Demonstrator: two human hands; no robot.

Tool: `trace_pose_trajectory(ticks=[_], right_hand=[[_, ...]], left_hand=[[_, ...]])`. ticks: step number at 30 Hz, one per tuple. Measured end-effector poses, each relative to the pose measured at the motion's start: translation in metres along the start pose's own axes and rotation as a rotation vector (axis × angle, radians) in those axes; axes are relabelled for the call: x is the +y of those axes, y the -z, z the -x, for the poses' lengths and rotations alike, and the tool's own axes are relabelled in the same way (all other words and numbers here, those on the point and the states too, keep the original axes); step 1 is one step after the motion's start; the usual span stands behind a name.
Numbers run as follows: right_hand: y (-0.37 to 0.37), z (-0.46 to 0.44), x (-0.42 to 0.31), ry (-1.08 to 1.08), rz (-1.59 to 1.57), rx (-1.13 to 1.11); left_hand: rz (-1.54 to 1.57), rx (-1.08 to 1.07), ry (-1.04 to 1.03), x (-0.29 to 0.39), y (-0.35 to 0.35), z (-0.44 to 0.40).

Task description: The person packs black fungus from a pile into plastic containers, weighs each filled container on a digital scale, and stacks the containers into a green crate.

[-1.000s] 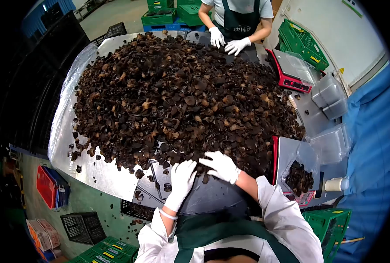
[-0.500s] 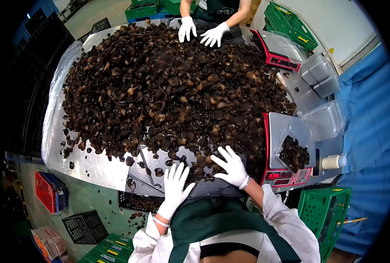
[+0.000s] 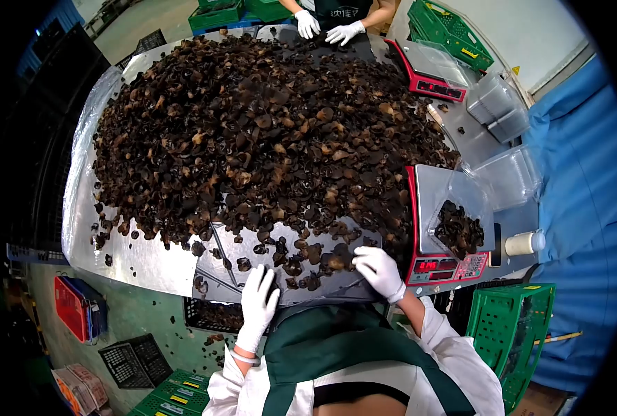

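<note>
A broad heap of dark brown wood ear mushrooms (image 3: 267, 132) covers most of the metal table. My left hand (image 3: 258, 301), in a white glove, rests at the table's front edge with fingers stretched out, left of some loose mushrooms. My right hand (image 3: 380, 272), also gloved, has its fingers extended toward the left, beside loose mushroom pieces (image 3: 339, 259); whether the fingertips touch them I cannot tell. To its right, a red digital scale (image 3: 430, 239) carries a clear plastic tray (image 3: 444, 247) holding wood ear mushrooms. Its red display is lit.
Across the table, a co-worker's gloved hands (image 3: 345, 32) are at the heap's far edge. A second scale (image 3: 436, 89) and clear containers (image 3: 492, 104) stand along the right. A white bottle (image 3: 525, 243) lies beyond my scale. Green crates (image 3: 509, 340) and a black crate (image 3: 136, 360) are below.
My right hand's fingers have drawn closer together, and both hands sit slightly nearer the front edge. Mushrooms between them are more spread out. The co-worker's hands have drawn back. The view has shifted slightly.
</note>
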State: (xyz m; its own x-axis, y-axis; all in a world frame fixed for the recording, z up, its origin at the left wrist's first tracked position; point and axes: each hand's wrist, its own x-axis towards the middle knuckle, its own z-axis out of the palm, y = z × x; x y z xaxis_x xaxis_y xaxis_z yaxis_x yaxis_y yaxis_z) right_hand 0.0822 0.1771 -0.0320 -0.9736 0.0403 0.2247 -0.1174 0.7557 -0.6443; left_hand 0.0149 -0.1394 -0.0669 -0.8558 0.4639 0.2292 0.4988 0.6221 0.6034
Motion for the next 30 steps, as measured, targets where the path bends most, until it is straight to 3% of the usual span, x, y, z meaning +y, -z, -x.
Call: trace_pose_trajectory(ticks=[3,6,8,9,12,14,17,20,24,28,30], right_hand=[[0.001,-0.024,-0.002,-0.281,-0.268,0.086],[-0.019,-0.051,0.008,-0.157,-0.259,0.189],[-0.033,-0.066,0.010,-0.141,-0.004,0.148],[-0.038,-0.069,0.013,-0.021,0.155,0.150],[-0.043,-0.075,0.030,-0.012,0.090,0.050],[-0.035,-0.077,0.037,-0.153,-0.154,0.058],[-0.010,-0.069,0.043,-0.538,-0.653,-0.087],[0.007,-0.055,0.045,-0.673,-1.174,-0.041],[0.017,-0.045,0.039,-0.649,-1.336,-0.019],[-0.002,-0.030,0.022,-0.495,-0.420,-0.109],[-0.009,-0.023,0.009,-0.086,0.277,-0.061]], left_hand=[[0.068,0.041,0.064,-0.002,-0.003,-0.006],[0.034,0.068,0.022,-0.003,-0.007,-0.013],[0.007,0.087,-0.004,0.001,-0.007,-0.022],[0.009,0.097,-0.038,0.004,-0.005,-0.027],[0.012,0.111,-0.094,0.018,-0.001,-0.042],[0.011,0.115,-0.111,0.024,-0.005,-0.050],[0.068,0.083,-0.186,0.040,-0.011,-0.071],[0.125,0.052,-0.245,0.050,-0.035,-0.088],[-0.054,-0.091,-0.176,0.068,-0.061,-0.105],[-0.139,-0.203,-0.244,0.069,-0.074,-0.108],[0.083,-0.112,-0.128,0.062,-0.076,-0.105]])
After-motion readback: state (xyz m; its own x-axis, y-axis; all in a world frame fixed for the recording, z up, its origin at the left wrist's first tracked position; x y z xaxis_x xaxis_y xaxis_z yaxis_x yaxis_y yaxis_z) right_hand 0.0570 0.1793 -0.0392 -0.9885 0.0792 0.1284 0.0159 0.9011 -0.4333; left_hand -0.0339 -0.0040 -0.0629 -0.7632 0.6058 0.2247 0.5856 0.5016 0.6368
